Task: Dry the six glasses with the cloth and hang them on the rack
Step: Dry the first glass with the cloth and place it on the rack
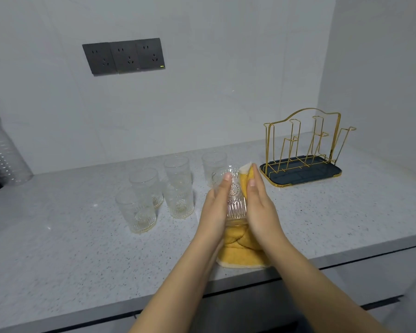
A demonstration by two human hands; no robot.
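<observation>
Speckled grey countertop [70,236] lies beneath both hands. Left hand [216,207] curls its fingers around a patterned glass [233,195]; right hand [259,207] pinches the yellow cloth [240,248] against the glass's other side, between both palms.

One head-worn camera looks forward and down, close over the counter [70,248], toward the wall [202,92].

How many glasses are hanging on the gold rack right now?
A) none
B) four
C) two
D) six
A, none: every peg of the gold rack is bare. Five glasses stand on the counter, and the sixth glass is held between the left hand and the right hand with the yellow cloth.
</observation>
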